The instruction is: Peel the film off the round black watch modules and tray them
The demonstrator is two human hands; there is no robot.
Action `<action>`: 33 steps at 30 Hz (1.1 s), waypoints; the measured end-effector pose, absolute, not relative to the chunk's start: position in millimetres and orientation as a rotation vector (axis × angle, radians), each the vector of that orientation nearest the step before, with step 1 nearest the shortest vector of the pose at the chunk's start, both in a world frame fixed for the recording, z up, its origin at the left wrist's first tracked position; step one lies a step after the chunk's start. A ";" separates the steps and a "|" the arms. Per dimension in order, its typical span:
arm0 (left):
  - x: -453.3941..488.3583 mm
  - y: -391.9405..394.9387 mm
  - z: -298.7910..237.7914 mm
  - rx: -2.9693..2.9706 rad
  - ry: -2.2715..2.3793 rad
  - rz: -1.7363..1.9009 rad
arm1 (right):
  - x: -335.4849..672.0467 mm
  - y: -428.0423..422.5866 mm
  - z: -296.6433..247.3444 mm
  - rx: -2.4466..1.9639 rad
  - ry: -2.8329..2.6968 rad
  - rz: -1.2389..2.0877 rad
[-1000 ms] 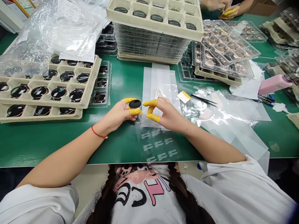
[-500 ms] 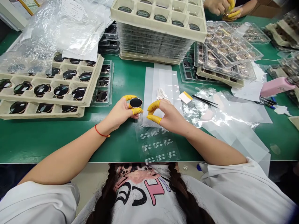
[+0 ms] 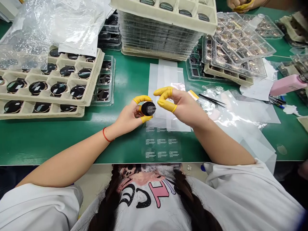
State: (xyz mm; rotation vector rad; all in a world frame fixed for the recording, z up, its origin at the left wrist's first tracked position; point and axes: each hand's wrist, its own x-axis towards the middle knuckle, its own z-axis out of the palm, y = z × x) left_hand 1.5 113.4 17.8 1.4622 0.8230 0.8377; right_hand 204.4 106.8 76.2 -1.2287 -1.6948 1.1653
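My left hand [image 3: 131, 114], in yellow finger cots, grips a round black watch [image 3: 148, 108] by its rim, tilted up. Small white print shows across its dark face. My right hand [image 3: 181, 102], also in yellow finger cots, is beside it on the right, its fingers bent and somewhat apart. I see nothing between them, though a clear film could be too faint to make out. Below the hands lies a clear sheet of printed film labels [image 3: 163, 146], over the table's front edge. White backing sheets [image 3: 154, 78] lie behind the hands.
Trays of round watches [image 3: 91, 93] are stacked at left under plastic wrap [image 3: 77, 29]. A tall tray stack [image 3: 156, 38] stands behind, with clear trays [image 3: 243, 45] at right. Tweezers [image 3: 213, 100], plastic scraps and a pink bottle [image 3: 287, 86] lie right. A co-worker's hand [image 3: 240, 4] is at the back.
My left hand has turned the watch more toward me, and white print now shows on its face. My right hand has risen and its fingers have bent differently. The view has shifted slightly.
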 end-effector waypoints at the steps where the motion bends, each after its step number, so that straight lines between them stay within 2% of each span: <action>1: 1.9 112.7 17.4 1.475 0.811 0.831 | 202.7 107.9 73.7 -1.228 -1.682 1.215; 7: 3.0 111.0 15.2 1.530 0.777 0.818 | 195.5 109.8 65.4 -1.255 -1.643 1.319; 33: 1.8 109.0 11.7 1.517 0.758 0.830 | 189.4 104.9 65.8 -1.256 -1.655 1.223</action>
